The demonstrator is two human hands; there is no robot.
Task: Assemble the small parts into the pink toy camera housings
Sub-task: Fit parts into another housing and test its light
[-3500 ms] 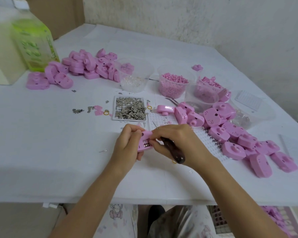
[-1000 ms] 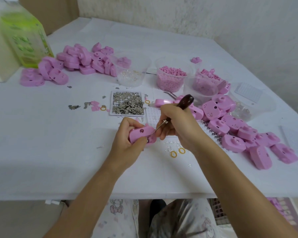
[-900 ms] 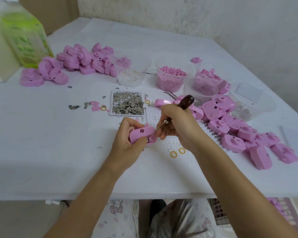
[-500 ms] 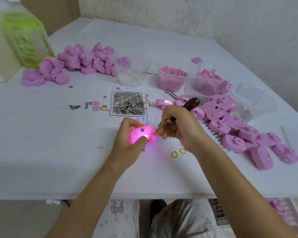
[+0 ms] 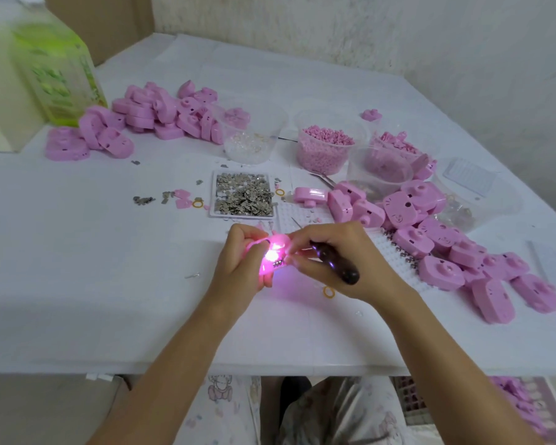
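My left hand (image 5: 241, 261) grips a pink toy camera housing (image 5: 272, 252) above the table's near middle. The housing glows bright pink and lights the table under it. My right hand (image 5: 337, 258) holds a dark-handled tool (image 5: 334, 261), its handle lying across my fingers and pointing to the lower right; my right fingertips touch the housing's right side. A white tray of small metal parts (image 5: 244, 194) lies just beyond my hands. Several pink housings (image 5: 437, 242) are heaped at the right, and another heap (image 5: 161, 114) lies at the far left.
Clear tubs stand behind the tray: one with clear rings (image 5: 251, 139), one with pink bits (image 5: 326, 146), one with pink parts (image 5: 385, 165). A green-labelled jug (image 5: 55, 75) stands far left. Yellow rings (image 5: 329, 292) and a white studded mat (image 5: 395, 252) lie by my right hand.
My right hand has swung the tool from handle-up to handle-down and to the right. The housing has turned in my left hand and still glows; it lit up about half a second ago.
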